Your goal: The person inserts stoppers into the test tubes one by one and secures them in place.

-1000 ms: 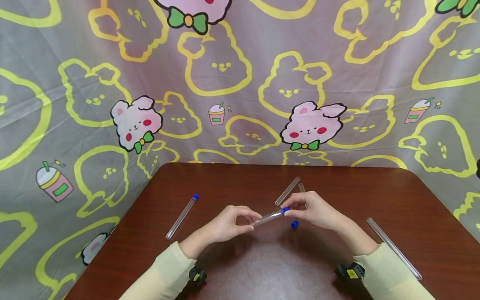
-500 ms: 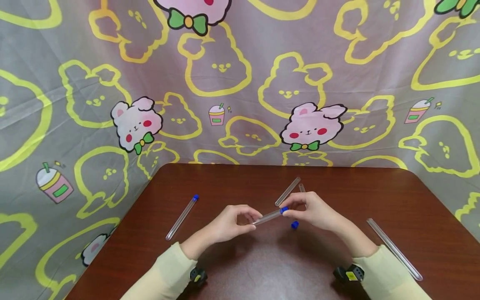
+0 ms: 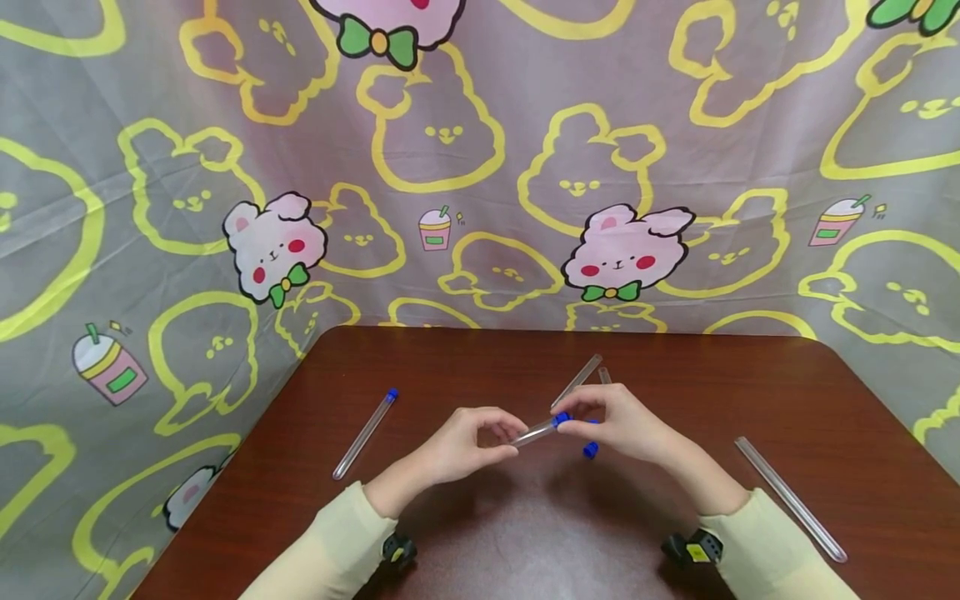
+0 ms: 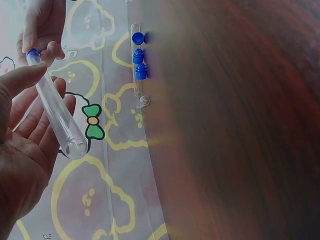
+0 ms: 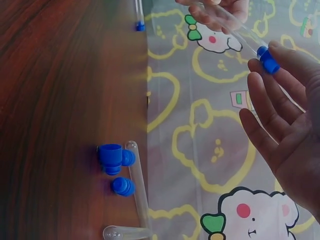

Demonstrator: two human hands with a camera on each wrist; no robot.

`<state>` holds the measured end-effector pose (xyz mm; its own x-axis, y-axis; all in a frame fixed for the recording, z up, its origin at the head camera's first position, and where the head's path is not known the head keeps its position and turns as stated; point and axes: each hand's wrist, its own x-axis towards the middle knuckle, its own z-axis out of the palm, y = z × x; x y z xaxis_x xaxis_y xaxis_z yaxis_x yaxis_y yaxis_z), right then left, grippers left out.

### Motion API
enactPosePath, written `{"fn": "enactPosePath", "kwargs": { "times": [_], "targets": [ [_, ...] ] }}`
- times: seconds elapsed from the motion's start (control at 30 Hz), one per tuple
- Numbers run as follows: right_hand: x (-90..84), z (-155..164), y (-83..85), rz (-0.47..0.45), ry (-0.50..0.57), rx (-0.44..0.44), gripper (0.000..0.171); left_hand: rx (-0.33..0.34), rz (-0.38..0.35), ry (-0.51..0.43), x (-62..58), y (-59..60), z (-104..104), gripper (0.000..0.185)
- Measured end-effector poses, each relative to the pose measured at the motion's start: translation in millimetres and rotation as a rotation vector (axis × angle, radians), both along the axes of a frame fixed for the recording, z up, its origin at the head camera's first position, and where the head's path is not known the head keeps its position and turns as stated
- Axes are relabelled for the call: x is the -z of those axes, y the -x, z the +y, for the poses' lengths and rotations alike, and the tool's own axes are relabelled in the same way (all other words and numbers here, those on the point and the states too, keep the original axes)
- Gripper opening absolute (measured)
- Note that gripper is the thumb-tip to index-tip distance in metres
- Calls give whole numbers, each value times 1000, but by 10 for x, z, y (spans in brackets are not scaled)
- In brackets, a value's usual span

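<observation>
A clear test tube (image 3: 534,433) lies aslant between both hands above the table. My left hand (image 3: 461,447) grips its rounded end; in the left wrist view, the thumb presses the tube (image 4: 59,114) against the fingers. At the other end, thumb and forefinger of my right hand (image 3: 621,423) pinch a blue cap (image 5: 268,60), which sits at the tube's mouth. Several loose blue caps, among them one upright cap (image 5: 111,159) and one lying cap (image 5: 123,186), are on the table below the right hand. That hand partly hides them in the head view.
A capped test tube (image 3: 365,435) lies on the left of the brown table (image 3: 510,533). Uncapped tubes lie farther back, a slanted tube (image 3: 579,377) and a partly hidden tube (image 3: 604,376). Another clear tube (image 3: 791,500) is by the right sleeve. A patterned curtain (image 3: 480,167) stands behind.
The right hand and the blue cap have shifted slightly left, while the left hand has edged a little right. Another loose cap now shows beside the right hand.
</observation>
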<state>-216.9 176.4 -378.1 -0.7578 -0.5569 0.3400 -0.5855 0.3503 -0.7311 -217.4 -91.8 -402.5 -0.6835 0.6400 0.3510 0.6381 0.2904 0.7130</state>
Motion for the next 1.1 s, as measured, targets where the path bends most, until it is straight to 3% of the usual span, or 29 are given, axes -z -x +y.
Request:
{"fn": "enactPosePath", "kwargs": {
  "times": [0.4,0.73,1.1],
  "targets": [
    [74,85,31,-12,-27,43,21,-22,-1,15,57,14,-93,25],
    [121,207,17,-8,-62,51,19,-99,-54,79,116,-16,-258,23],
    [162,356,-1,-35,-83,50,19,-172,10,143,148,1,-480,24]
  ]
}}
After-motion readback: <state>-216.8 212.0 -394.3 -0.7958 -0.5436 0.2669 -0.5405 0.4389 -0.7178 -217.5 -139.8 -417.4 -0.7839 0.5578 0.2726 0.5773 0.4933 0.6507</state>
